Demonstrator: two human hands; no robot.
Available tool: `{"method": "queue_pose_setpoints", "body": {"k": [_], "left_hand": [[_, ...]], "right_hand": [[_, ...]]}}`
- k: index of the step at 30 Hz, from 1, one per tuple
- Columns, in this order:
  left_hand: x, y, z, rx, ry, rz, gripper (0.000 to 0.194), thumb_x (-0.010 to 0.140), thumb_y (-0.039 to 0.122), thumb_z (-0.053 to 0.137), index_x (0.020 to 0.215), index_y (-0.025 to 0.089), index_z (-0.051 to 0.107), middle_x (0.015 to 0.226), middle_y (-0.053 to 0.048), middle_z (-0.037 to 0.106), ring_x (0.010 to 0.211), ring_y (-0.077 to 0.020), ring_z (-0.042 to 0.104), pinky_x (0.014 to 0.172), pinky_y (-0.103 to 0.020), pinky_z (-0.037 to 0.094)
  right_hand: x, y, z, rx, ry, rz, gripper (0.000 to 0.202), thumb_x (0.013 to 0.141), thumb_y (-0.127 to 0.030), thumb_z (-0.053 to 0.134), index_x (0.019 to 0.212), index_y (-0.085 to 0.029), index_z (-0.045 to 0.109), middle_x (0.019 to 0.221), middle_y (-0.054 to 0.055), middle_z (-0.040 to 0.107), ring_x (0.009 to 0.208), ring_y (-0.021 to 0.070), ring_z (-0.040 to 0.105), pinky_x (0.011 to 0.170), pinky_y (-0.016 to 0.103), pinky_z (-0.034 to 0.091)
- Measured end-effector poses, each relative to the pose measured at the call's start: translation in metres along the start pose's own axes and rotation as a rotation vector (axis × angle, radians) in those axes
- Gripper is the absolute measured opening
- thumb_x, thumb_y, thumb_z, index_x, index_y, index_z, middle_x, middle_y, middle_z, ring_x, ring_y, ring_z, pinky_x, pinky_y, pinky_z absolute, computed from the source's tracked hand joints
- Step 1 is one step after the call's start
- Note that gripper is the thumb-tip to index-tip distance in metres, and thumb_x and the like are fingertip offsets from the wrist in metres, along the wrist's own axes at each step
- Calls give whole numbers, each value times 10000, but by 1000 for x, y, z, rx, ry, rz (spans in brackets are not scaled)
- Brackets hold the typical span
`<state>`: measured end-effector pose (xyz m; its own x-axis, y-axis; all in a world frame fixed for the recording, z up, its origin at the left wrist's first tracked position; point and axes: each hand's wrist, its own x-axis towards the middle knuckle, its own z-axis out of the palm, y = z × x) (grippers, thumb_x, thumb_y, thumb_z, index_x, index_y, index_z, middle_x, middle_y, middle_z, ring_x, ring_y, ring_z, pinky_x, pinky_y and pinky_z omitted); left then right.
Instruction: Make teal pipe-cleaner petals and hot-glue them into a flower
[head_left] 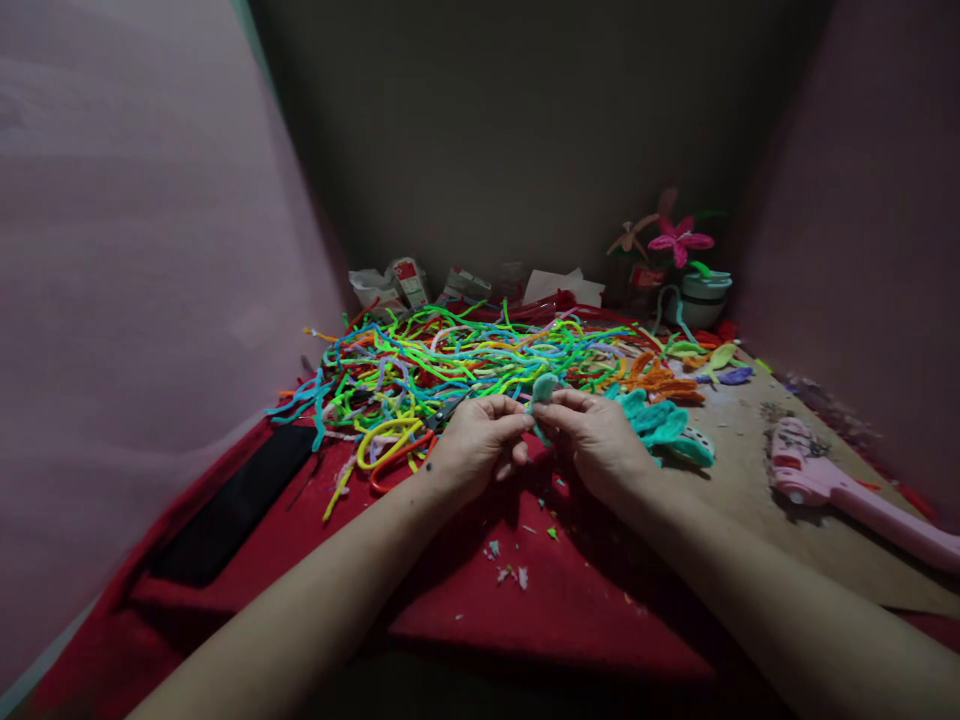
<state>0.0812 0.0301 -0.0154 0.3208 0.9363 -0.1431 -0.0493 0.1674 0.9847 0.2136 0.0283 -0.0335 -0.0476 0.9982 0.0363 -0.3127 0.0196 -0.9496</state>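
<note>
The teal petal looked light, soft and bendable, probably easy to crush, so its lower end seemed the best place to grip. It stood at the near side of the pile of fuzzy stems, between your left hand and right hand, both pinching it.

Left hand; right hand — pinching teal piece

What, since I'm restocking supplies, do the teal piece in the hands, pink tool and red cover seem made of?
Teal piece: probably chenille, matte, given its fuzzy surface. Pink tool: likely molded plastic, smooth with a faint sheen. Red cover: apparently matte cloth, judging by its soft drape; weave unclear.
</note>
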Motion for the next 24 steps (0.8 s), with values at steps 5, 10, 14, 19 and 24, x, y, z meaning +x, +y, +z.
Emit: {"method": "queue_pose_setpoints", "body": {"k": [5, 10, 14, 19, 24], "left_hand": [[0, 1, -3, -55, -61, -12, 108, 691, 197, 578, 719, 149, 485, 399, 49, 520, 254, -46, 351, 272, -158, 255], [-1, 3, -7, -43, -51, 1, 118, 681, 212, 589, 710, 140, 500, 415, 42, 521, 279, -49, 375, 282, -156, 271], [-2, 4, -7, 51, -26, -15, 110, 683, 221, 570, 692, 158, 480, 406, 52, 494, 276, -59, 350, 288, -175, 258], [-6, -6, -2, 743, 163, 397, 103, 748, 186, 457, 648, 163, 470, 546, -7, 523, 450, -91, 465, 445, -209, 346], [-12, -15, 2, 1364, 71, 718, 212, 821, 167, 333, 768, 147, 538, 759, -94, 564, 608, -149, 514, 511, -254, 352]], "right_hand": [[-1, -10, -3, -294, -23, -30, 198, 646, -267, 594, 520, -158, 485, 482, -46, 455, 456, 71, 380, 454, 222, 274], [0, -15, -3, -401, -75, -48, 186, 655, -297, 584, 562, -151, 515, 508, -44, 459, 477, 75, 372, 469, 226, 276], [-3, -14, 0, -433, -67, -68, 163, 637, -296, 603, 604, -144, 555, 535, -42, 470, 500, 78, 362, 477, 224, 274], [-3, 3, 4, -274, 22, 39, 239, 641, -307, 595, 504, -179, 446, 434, -58, 376, 412, 72, 311, 406, 230, 229], [-1, 9, 5, 23, 9, 185, 318, 571, -258, 640, 448, -198, 353, 413, -75, 298, 384, 59, 254, 381, 228, 184]]}}
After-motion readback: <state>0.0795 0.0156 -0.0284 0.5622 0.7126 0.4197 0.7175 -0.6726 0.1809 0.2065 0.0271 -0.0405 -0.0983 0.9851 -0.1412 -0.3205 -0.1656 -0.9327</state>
